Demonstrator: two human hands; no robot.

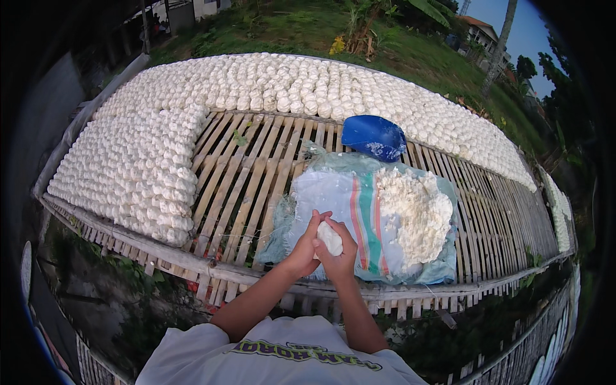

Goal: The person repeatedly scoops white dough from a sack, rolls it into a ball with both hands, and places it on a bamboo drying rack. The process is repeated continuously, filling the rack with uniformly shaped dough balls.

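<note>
My left hand (307, 247) and my right hand (342, 250) are cupped together, fingers closed round a white lump (328, 239) of soft-looking material. They are over a woven plastic sack (322, 192) with red and green stripes, spread on bluish plastic sheeting (279, 218). A heap of crumbly white paste (417, 215) covers the right part of the sack. Just behind the sack a blue plastic container (373, 135), smeared with white bits, lies on the slats.
The bamboo slatted rack (237, 173) has a pole edge (237, 273) toward me. Dense rows of white lumps (128, 173) cover its left side and back band (301, 86), with more at the far right. Grass, trees and buildings lie beyond.
</note>
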